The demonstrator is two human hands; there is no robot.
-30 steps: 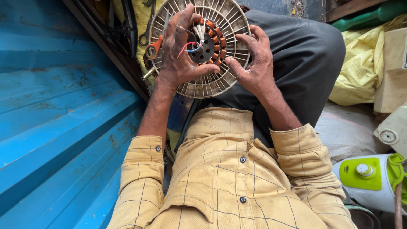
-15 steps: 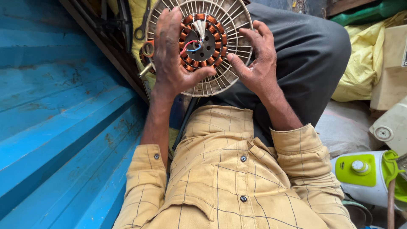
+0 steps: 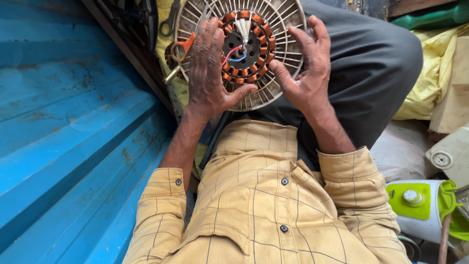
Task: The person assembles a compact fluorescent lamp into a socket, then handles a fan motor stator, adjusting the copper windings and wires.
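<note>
A round white fan-motor plate [image 3: 281, 39] with radial ribs rests on my lap. A ring of copper coils [image 3: 259, 41] sits at its centre, with red, blue and white wires [image 3: 237, 51] coming out. My left hand [image 3: 207, 68] lies over the plate's left side, thumb hooked under its lower edge. My right hand [image 3: 308, 68] grips the right side, fingers spread across the ribs, thumb near the coils.
A blue metal wall [image 3: 73, 127] fills the left. Orange-handled pliers [image 3: 183, 49] and other tools lie left of the plate. A yellow plastic sheet [image 3: 430, 83] and a white-and-green appliance [image 3: 415, 203] sit at the right.
The view has shifted slightly; the plate sits a bit to the right. My left fingers have slid off the coils, which are now more exposed.
</note>
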